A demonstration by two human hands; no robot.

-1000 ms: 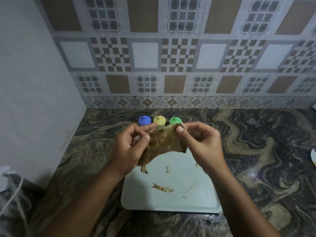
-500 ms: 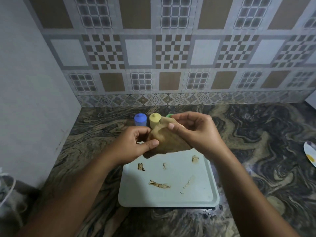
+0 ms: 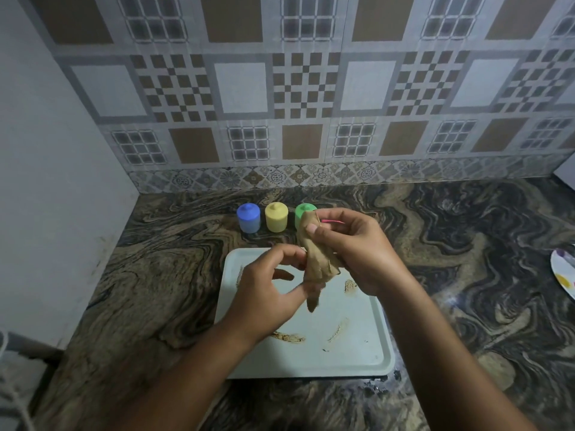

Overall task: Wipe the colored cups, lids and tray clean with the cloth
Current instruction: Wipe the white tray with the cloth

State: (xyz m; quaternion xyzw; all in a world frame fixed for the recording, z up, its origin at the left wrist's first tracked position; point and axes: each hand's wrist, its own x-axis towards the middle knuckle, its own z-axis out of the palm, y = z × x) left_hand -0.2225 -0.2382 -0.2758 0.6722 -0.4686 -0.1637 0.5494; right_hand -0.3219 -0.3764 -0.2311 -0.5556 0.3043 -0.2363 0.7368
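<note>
Brown cloth, bunched lengthwise, hangs above the far edge of the tray. Your right hand grips its upper half, fingers curled round it. Your left hand pinches the lower tail. The tray, smeared brown, lies on the counter toward its front edge. Behind it, toward the back-left corner, a row of lidded cups: blue cup, yellow cup, green cup, the last partly hidden by the cloth. A paint-spotted plate sits at the right edge.

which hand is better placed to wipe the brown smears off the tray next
Right, probably. The right hand grips most of the bunched brown cloth above the smeared pale rectangular tray; the left hand only pinches the cloth's lower tip.
</note>
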